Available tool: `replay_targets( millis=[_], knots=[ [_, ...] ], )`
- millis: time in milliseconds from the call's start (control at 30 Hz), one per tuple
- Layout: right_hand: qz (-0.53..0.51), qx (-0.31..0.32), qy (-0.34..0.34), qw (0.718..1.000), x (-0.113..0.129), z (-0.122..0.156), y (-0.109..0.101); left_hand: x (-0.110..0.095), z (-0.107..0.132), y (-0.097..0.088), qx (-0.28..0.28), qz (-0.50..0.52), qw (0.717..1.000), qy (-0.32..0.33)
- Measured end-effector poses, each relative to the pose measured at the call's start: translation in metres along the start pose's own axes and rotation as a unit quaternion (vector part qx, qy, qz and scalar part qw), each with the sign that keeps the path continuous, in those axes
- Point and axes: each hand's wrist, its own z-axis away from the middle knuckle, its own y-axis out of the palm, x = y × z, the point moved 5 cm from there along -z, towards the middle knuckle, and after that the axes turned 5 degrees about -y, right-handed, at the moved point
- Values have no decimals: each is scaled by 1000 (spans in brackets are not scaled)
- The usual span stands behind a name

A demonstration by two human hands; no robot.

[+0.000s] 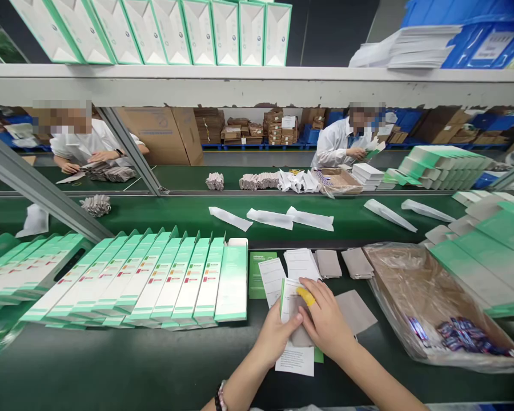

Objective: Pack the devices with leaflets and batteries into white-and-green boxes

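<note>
Between my two hands is a small stack of folded leaflets [289,298], white with print and a green left edge. My left hand [273,338] grips its lower left side, thumb on top. My right hand [329,321], a yellow cover on one finger, closes over its right side. A grey cloth pouch [302,339] shows just beneath my fingers. Under it lie a printed white sheet [295,363] and a bit of green paper. Beyond my hands are a green booklet [262,277], piled white leaflets [302,264] and folded grey pouches [328,264]. Another grey pouch [356,311] lies flat by my right wrist.
Green-and-white boxes [175,279] stand in a row at left. A plastic-lined carton [394,285] with small packets sits at right. White sleeves [269,218] lie on the green belt [180,214]. Two people work across it. A shelf [240,85] spans overhead.
</note>
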Motion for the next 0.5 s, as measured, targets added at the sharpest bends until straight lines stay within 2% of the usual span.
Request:
replay_targets(
  millis=[100,167,233,300,367,433,500],
  knots=[
    [-10,37,-19,999,-1,-7,3,-3,-6,-8,-4,-10,1000,-10],
    [-35,74,-32,996,-7,-17,2,-2,-8,-16,-32,-8,999,-20],
    [-63,115,-21,991,-23,-36,3,2,-9,-24,-74,3,996,-46],
    [-69,140,18,988,-52,-69,7,8,-9,-30,-102,23,992,-77],
    [-47,140,64,987,-88,-113,16,16,-7,-33,-112,47,987,-101],
    [-24,141,93,985,-121,-164,33,27,-5,-35,-112,67,985,-109],
    [-10,148,127,981,-143,-211,55,40,-4,-36,-112,86,984,-105]
  ],
)
